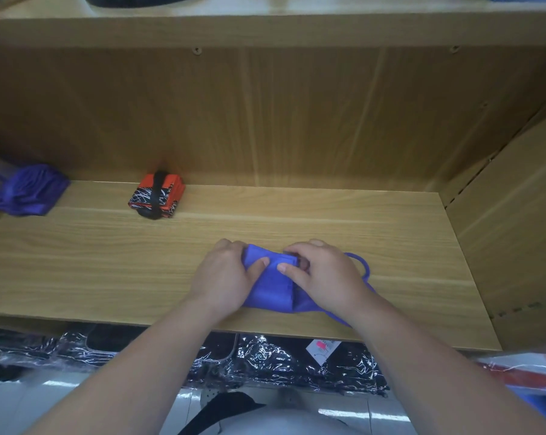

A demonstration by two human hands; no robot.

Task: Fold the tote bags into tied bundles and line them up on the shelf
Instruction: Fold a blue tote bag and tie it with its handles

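Note:
A blue tote bag (271, 288), partly folded into a narrow strip, lies near the front edge of the wooden shelf (108, 262). My left hand (226, 274) grips its left side with the thumb pressed on top. My right hand (321, 273) pinches the folded top edge from the right. The bag's blue handle loop (361, 265) sticks out to the right of my right hand. An orange, black and white bundle (157, 196) tied with a black strap stands at the back left. A crumpled purple bag (28, 189) lies at the far left.
The shelf has a wooden back panel (296, 114) and a side wall (510, 215) at the right. Another board (265, 26) runs above. Below the shelf's front edge lie dark goods in shiny plastic wrap (265, 359).

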